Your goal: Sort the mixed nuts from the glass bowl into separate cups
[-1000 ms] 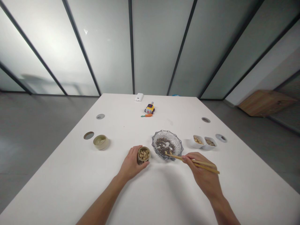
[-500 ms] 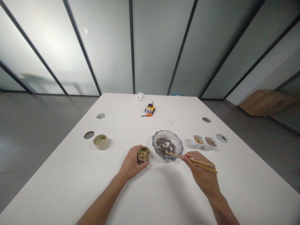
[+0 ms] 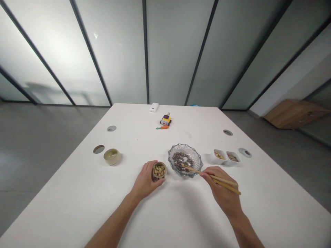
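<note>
My left hand [image 3: 147,181] is wrapped round a small round cup [image 3: 159,170] that holds pale nuts. In my right hand [image 3: 222,193] is a pair of wooden chopsticks [image 3: 192,169], their tips inside a clear scalloped glass bowl [image 3: 198,162]. Dark brown beads or beans [image 3: 181,159] lie in that bowl. Whether the chopstick tips grip a piece is too small to tell. Two white dishes, one with pale nuts [image 3: 218,155] and one with darker pieces [image 3: 232,157], stand right of the bowl.
A pale green bowl [image 3: 111,157] sits at the left of the white table [image 3: 144,213]. Farther back are an orange carrot-shaped piece [image 3: 162,127], a yellow toy car [image 3: 166,119] and a white box-shaped device [image 3: 154,107]. Round holes open in the tabletop on both sides.
The chopstick tips have moved slightly up and left within the glass bowl. My left hand keeps its hold on the cup.
</note>
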Tool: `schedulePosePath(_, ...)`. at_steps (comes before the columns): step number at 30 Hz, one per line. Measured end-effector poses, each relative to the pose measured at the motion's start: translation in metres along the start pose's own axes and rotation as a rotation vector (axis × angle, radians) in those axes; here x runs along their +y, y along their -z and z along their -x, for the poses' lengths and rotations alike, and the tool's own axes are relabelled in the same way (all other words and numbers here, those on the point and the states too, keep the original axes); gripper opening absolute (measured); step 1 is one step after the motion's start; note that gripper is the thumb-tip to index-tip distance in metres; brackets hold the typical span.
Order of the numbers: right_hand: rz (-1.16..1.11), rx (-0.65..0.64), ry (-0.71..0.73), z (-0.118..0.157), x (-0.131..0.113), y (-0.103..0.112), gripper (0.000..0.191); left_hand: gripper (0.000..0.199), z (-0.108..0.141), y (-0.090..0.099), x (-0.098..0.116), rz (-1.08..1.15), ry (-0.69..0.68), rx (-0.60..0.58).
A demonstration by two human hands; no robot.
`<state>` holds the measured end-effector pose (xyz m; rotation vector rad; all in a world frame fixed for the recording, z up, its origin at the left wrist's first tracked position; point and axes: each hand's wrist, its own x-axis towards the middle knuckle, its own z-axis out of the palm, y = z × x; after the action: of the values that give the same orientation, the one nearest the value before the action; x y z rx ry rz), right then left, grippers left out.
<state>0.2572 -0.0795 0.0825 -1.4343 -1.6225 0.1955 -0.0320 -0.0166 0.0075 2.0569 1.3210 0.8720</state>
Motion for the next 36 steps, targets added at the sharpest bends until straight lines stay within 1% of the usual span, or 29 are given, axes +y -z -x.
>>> schedulePosePath(4,0.006,-0.058,0.058,-0.001,0.005,-0.003,0.022,0.064,0.0,0.001,0.002,0.005,0.012,0.007)
schedulePosePath(9,0.037,-0.075,0.127,0.0,0.008,-0.006,0.019,0.065,0.0,0.002,0.001,0.004,0.02,0.002)
schedulePosePath(13,0.031,-0.076,0.145,0.001,0.006,-0.004,0.017,0.065,0.0,0.001,0.0,0.008,0.022,-0.004)
schedulePosePath(18,-0.015,-0.114,0.169,0.004,0.005,-0.004,0.016,0.065,-0.001,0.0,0.0,0.007,0.013,0.009)
schedulePosePath(23,0.003,-0.075,0.203,0.007,0.009,-0.005,0.012,0.065,-0.001,0.001,0.001,0.003,0.017,0.012)
schedulePosePath(25,0.031,-0.046,0.246,0.007,0.011,-0.004,0.01,0.065,0.0,0.001,0.001,0.009,0.021,0.005)
schedulePosePath(27,0.061,0.012,0.286,0.007,0.01,-0.002,0.008,0.065,0.0,0.001,0.001,0.016,0.028,-0.004)
schedulePosePath(29,0.076,0.108,0.28,0.008,0.005,-0.003,0.008,0.065,0.0,0.001,0.002,0.02,0.037,-0.012)
schedulePosePath(31,0.046,0.207,0.228,0.01,-0.006,-0.007,0.009,0.064,0.0,0.001,0.003,0.02,0.041,-0.012)
schedulePosePath(32,0.014,0.235,0.197,0.011,-0.013,-0.011,0.011,0.064,0.0,0.002,0.003,0.018,0.039,-0.011)
schedulePosePath(33,-0.023,0.238,0.174,0.014,-0.02,-0.015,0.012,0.064,0.0,0.002,0.003,0.015,0.037,-0.009)
schedulePosePath(34,-0.06,0.206,0.157,0.016,-0.027,-0.02,0.013,0.064,0.0,0.002,0.004,0.011,0.033,-0.006)
schedulePosePath(36,-0.109,0.127,0.171,0.02,-0.037,-0.027,0.013,0.064,0.0,0.002,0.005,0.003,0.027,0.0)
